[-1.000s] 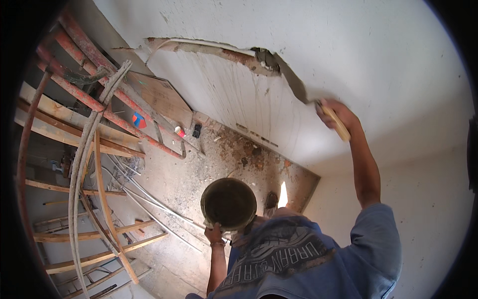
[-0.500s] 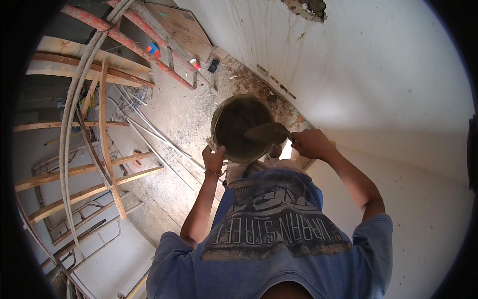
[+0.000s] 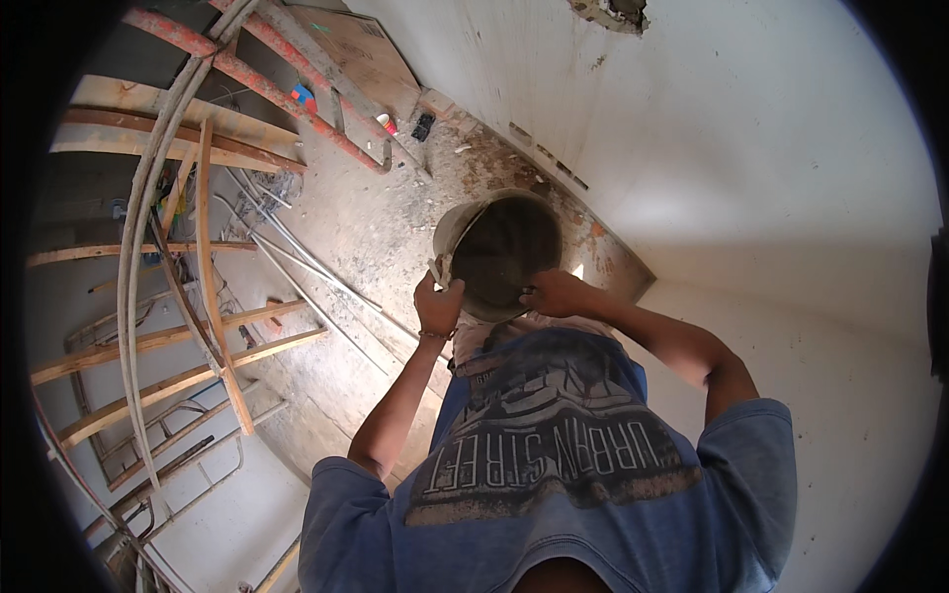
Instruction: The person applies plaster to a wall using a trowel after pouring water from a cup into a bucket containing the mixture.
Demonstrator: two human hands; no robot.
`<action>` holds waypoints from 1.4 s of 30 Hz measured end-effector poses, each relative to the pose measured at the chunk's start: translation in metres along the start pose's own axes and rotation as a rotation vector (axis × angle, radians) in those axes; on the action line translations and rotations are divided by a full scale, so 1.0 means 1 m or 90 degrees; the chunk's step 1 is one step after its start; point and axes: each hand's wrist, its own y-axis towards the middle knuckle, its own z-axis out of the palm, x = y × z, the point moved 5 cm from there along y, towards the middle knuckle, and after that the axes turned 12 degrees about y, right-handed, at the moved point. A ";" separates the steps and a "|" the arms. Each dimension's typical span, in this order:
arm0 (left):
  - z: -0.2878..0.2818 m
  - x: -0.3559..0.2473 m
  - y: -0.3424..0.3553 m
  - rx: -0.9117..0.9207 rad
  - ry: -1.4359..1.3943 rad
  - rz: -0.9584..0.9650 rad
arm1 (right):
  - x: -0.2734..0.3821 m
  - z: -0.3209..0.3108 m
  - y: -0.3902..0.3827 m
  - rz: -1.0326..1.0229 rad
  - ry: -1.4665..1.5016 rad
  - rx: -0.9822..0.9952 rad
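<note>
A dark bucket (image 3: 494, 237) with a dull, dark interior is held low in front of my body, somewhat tilted. My left hand (image 3: 438, 301) grips it at the left rim, where a pale piece sticks up by my thumb. My right hand (image 3: 549, 294) is closed at the bucket's right near side, its fingers reaching inside; the trowel it held earlier is hard to make out against the dark interior. Above, a white wall (image 3: 741, 128) has a broken, chiseled patch (image 3: 608, 15) with rough grey filling at its edge.
On the left stand red scaffold tubes (image 3: 257, 84) and wooden battens (image 3: 208, 257). Loose pipes (image 3: 301, 262), a red cup (image 3: 386, 124) and a black object (image 3: 423, 127) lie on the debris-strewn floor (image 3: 346, 227). A board (image 3: 356, 59) leans by the wall.
My right hand has come down from the wall to the bucket, and the trowel blade has dipped inside it. The bucket has tilted. The view has shifted from the wall crack toward the floor.
</note>
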 end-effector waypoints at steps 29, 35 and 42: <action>-0.013 0.178 -0.106 -0.213 -0.313 -0.385 | 0.080 -0.356 -0.105 0.085 0.374 -0.300; -0.012 0.142 -0.106 -0.178 -0.301 -0.435 | 0.079 -0.303 -0.194 0.104 0.313 -0.300; -0.007 0.132 -0.068 -0.163 -0.333 -0.331 | 0.026 -0.250 -0.117 0.015 0.404 -0.306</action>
